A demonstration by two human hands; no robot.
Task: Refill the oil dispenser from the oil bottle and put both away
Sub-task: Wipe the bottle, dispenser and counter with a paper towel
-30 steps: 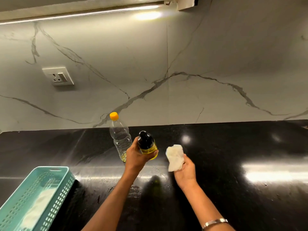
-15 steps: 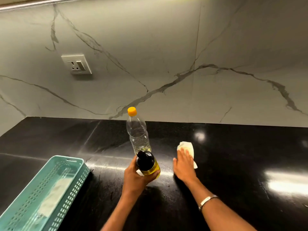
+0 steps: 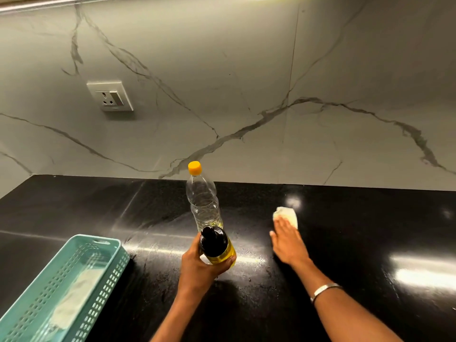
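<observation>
While the head camera looks down at a black countertop (image 3: 345, 243), the left hand (image 3: 197, 265) grips an oil dispenser (image 3: 217, 245) with a black top and yellow oil inside, its fingers curled round it. Just beyond that hand stands a clear oil bottle (image 3: 203, 206) with an orange cap. The right hand (image 3: 287, 240), fingers straight, presses a white cloth (image 3: 287, 214) flat. Left of the left hand lies a teal perforated basket (image 3: 103, 272).

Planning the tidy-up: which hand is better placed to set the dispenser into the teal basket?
Left. The left hand already grips the oil dispenser, and the teal basket lies on its side. The right hand presses a white cloth on the counter.
</observation>
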